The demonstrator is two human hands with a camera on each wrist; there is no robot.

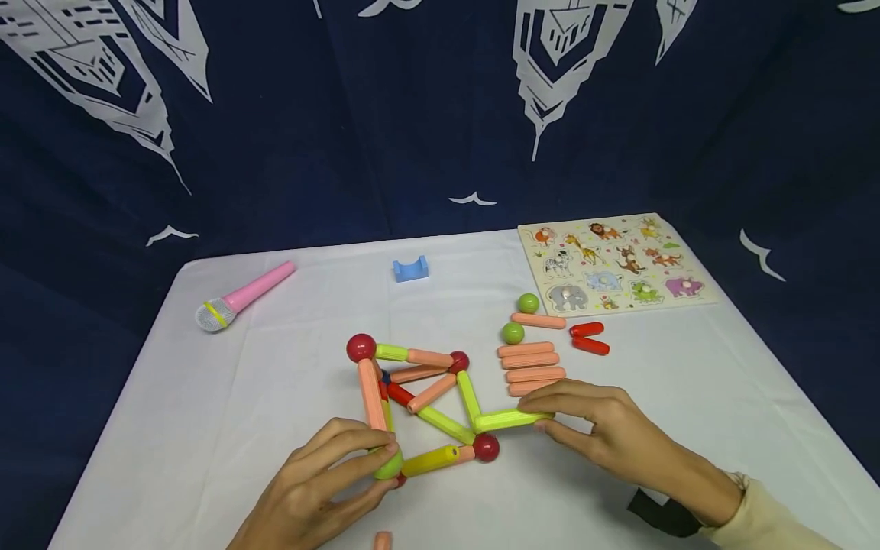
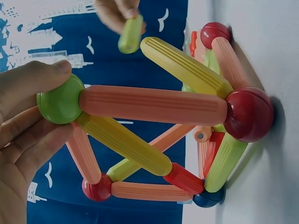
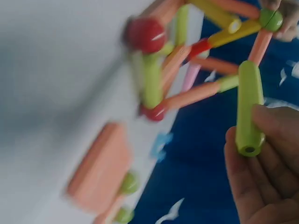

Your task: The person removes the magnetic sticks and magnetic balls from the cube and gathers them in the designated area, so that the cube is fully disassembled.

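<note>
**Two hands on a frame of rods and balls**

The rod-and-ball frame (image 1: 419, 401) stands near the front of the white surface (image 1: 687, 382). The left hand (image 1: 323, 489) pinches a green ball (image 1: 389, 464) at the frame's near corner, fingers curled round it. The right hand (image 1: 605, 431) pinches one end of a lime-green rod (image 1: 512, 418), thumb below and fingers above; the rod's other end reaches the frame.

Counted in the head view: three red balls in the frame, two loose green balls (image 1: 520, 317), four peach rods (image 1: 532, 367) stacked side by side with a fifth beyond them, and two short red rods (image 1: 588, 338). A pink toy microphone (image 1: 244, 296), a blue block (image 1: 410, 269) and an animal puzzle board (image 1: 615, 263) lie farther back.

A peach piece at the bottom edge is cut off. The right wrist view is blurred, so the stack reads only as a peach mass. The left wrist view alone shows a dark blue ball (image 2: 208, 198) low in the frame and the ribbing on the rods; the right wrist view shows the held rod's hollow end
</note>
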